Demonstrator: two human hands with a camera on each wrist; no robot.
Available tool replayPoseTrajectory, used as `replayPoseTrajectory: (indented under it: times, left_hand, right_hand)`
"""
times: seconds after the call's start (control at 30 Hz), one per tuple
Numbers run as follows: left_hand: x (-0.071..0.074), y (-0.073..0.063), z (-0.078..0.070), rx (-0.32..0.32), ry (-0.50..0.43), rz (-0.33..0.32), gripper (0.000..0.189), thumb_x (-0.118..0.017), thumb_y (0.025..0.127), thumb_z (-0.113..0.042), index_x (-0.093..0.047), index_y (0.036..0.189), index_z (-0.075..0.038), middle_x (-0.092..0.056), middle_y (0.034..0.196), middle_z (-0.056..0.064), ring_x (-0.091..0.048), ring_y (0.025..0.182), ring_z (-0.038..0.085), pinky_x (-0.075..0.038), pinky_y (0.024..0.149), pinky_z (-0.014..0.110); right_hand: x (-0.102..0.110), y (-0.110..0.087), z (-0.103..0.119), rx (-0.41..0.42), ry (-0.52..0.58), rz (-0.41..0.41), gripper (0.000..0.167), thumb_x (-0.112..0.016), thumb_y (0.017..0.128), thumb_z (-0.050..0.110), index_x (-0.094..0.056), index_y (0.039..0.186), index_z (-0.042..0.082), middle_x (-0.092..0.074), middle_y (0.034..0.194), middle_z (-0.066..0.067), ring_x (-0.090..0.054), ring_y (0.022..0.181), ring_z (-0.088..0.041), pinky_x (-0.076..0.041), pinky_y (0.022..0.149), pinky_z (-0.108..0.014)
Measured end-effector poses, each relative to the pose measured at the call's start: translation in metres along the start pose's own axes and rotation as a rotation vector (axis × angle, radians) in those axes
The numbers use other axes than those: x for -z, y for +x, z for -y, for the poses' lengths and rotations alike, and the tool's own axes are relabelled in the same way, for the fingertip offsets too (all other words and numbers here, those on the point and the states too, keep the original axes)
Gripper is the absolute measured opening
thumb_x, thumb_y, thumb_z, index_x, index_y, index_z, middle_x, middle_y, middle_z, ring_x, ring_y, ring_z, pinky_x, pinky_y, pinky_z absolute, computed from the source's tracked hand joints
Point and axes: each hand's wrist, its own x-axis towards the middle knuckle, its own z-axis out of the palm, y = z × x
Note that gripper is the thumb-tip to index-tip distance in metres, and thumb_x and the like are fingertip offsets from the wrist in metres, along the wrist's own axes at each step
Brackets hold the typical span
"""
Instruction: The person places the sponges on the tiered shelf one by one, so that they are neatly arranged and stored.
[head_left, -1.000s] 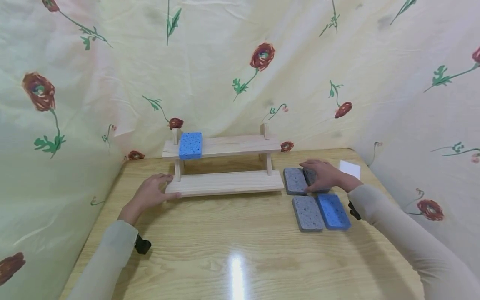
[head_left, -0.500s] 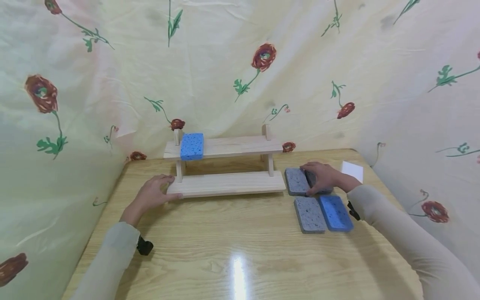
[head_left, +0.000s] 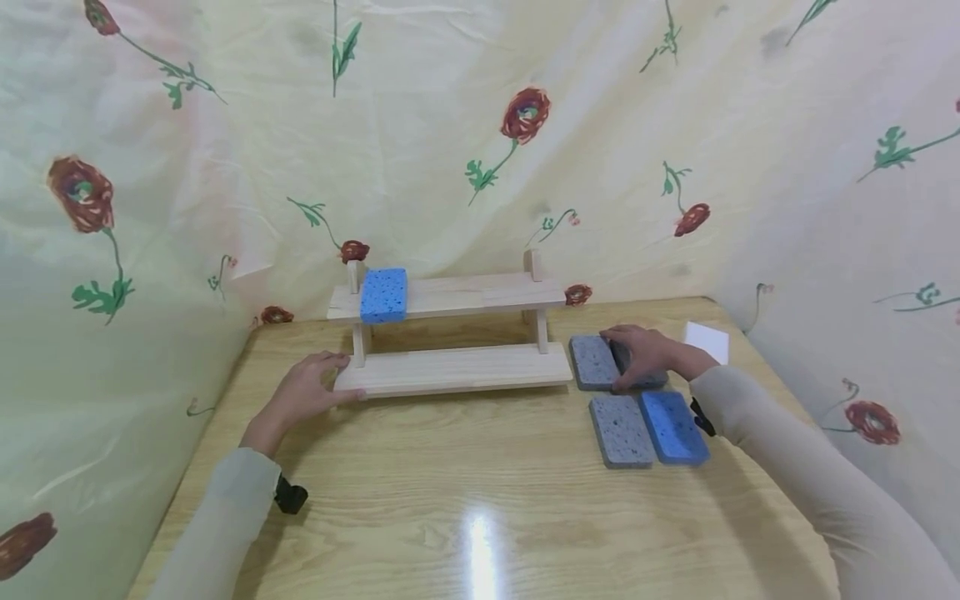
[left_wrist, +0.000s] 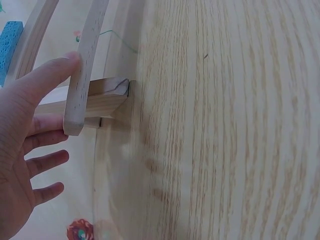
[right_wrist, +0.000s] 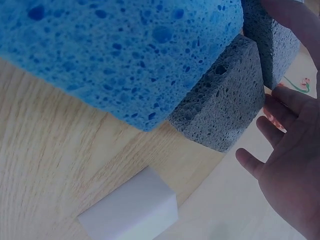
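Note:
A small two-tier wooden shelf rack [head_left: 457,369] stands toward the back of the table. My left hand [head_left: 300,387] grips the left end of its lower board, thumb on the front edge and index finger behind; in the left wrist view the other fingers [left_wrist: 47,192] spread free. A blue sponge [head_left: 384,295] lies at the left of the upper board. To the rack's right, my right hand [head_left: 645,350] pinches the back-left grey sponge [head_left: 591,363] at its right end, thumb in front and fingers behind. Under that palm lies a second grey sponge [right_wrist: 225,95], partly hidden.
Nearer me lie another grey sponge [head_left: 621,431] and a blue sponge [head_left: 673,427], side by side. A white block [head_left: 707,340] sits behind my right wrist. Flowered cloth [head_left: 450,125] rises along the back and both sides of the wooden table [head_left: 420,492].

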Motion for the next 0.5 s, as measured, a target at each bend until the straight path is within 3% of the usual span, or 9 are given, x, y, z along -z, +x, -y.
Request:
replayPoseTrajectory:
  times: [0.5]
  left_hand:
    - [-0.0004,-0.0015,0.0027,0.032,-0.021,0.021,0.088,-0.075,0.084,-0.063,-0.056,0.144,-0.001,-0.049,0.153,0.024,-0.041,0.143,0.048,-0.033,0.117,0.067]
  right_hand:
    - [-0.0012,0.0039,0.0024,-0.031,0.012,0.021,0.112,-0.089,0.072,0.047,-0.034,0.156,-0.002,-0.036,0.156,-0.034,-0.034,0.143,-0.056,-0.029,0.112,-0.076]
